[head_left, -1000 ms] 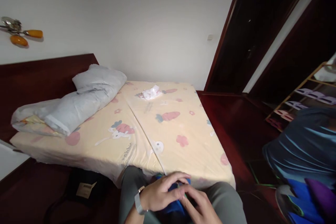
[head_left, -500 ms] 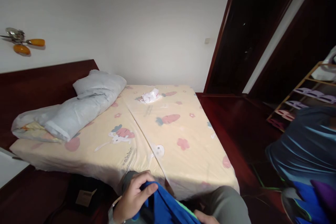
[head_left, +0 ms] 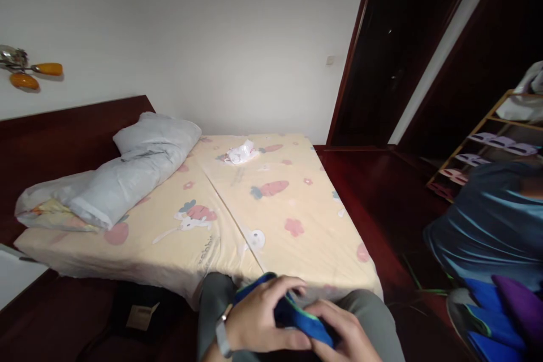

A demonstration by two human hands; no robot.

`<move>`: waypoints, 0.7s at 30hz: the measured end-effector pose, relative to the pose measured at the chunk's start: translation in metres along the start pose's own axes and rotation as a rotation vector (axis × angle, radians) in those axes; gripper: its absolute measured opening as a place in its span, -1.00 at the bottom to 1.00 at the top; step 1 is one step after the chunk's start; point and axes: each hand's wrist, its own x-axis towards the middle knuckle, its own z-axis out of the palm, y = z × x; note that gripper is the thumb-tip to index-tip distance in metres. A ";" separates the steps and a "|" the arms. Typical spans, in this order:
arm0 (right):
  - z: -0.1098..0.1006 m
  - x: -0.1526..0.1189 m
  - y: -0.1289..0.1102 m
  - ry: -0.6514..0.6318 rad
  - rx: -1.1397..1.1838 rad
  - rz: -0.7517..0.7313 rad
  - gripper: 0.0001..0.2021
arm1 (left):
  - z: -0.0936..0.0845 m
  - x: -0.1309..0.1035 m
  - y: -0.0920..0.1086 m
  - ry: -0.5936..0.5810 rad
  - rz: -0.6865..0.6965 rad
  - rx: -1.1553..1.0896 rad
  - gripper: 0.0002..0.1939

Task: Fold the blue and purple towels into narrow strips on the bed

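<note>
At the bottom middle, a blue cloth item with a green edge is bunched between my two hands, above my lap. My left hand, with a light band at the wrist, curls around its left part, thumb at the lower side. Gripping the right part is my right hand, its fingers bent over the green edge. Part of the cloth is hidden behind the fingers.
A bed with a cream patterned sheet lies ahead, holding a grey quilt and a white plastic bag. At right, a person in a blue shirt, blue and purple cloths and a shoe rack.
Both hands have come closer together, and the blue cloth is now gathered between them instead of hanging stretched. My left hand has moved right; my right hand shows more. The view has shifted slightly.
</note>
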 end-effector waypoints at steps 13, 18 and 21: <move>0.046 -0.018 0.068 0.369 0.854 0.351 -0.23 | 0.023 0.020 -0.010 0.069 -0.245 0.088 -0.69; 0.042 -0.014 0.054 0.361 0.632 0.212 -0.37 | 0.036 0.022 -0.014 0.000 -0.247 -0.226 -0.53; 0.044 -0.013 0.045 0.375 0.600 0.203 -0.41 | 0.040 0.021 -0.015 0.089 -0.242 -0.280 -0.54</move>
